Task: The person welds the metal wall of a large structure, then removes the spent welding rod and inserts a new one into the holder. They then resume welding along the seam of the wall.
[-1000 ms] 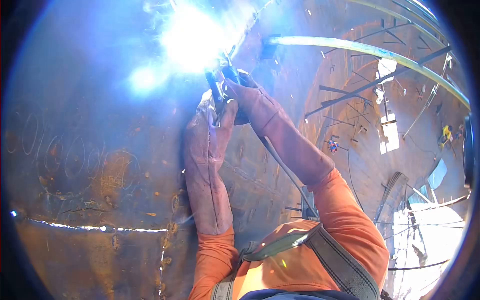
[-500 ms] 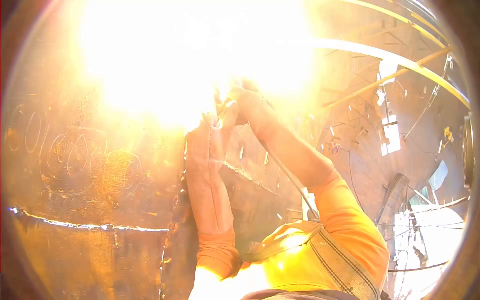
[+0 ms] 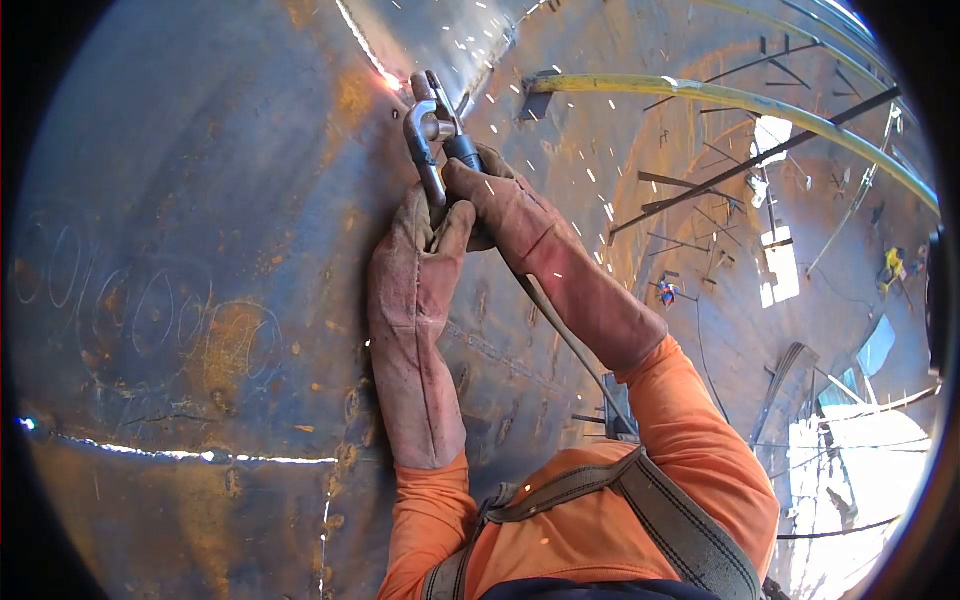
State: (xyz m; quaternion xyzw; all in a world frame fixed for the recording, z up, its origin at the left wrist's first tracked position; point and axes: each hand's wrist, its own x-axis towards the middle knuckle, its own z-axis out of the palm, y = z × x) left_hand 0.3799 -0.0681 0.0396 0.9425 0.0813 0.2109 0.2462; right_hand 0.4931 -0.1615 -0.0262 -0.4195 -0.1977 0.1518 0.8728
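Observation:
My right hand [image 3: 495, 195], in a reddish leather welding glove, is wrapped round the dark handle of a metal welding electrode holder [image 3: 424, 135]. A cable [image 3: 565, 335] runs down from the handle beneath my right forearm. My left hand [image 3: 425, 230], gloved alike, is closed at the lower end of the holder's curved metal lever, against my right hand; its fingertips are partly hidden. Just beyond the holder's tip, a red-hot spot [image 3: 392, 82] glows at the end of a bright seam [image 3: 355, 32] in the rusty steel plate [image 3: 200, 200]. Sparks fly around the holder.
A bright slit [image 3: 200, 455] crosses the plate at lower left, near chalk-like scrawls [image 3: 150, 310]. A yellow curved pipe [image 3: 720, 95] and dark steel bars [image 3: 760, 160] stand out at upper right. Bright openings [image 3: 780, 265] and loose lines are further right.
The blinding arc glare over the upper view has gone, leaving a small red glow and flying sparks. Both hands stay in nearly the same place, and the holder is now plainly visible.

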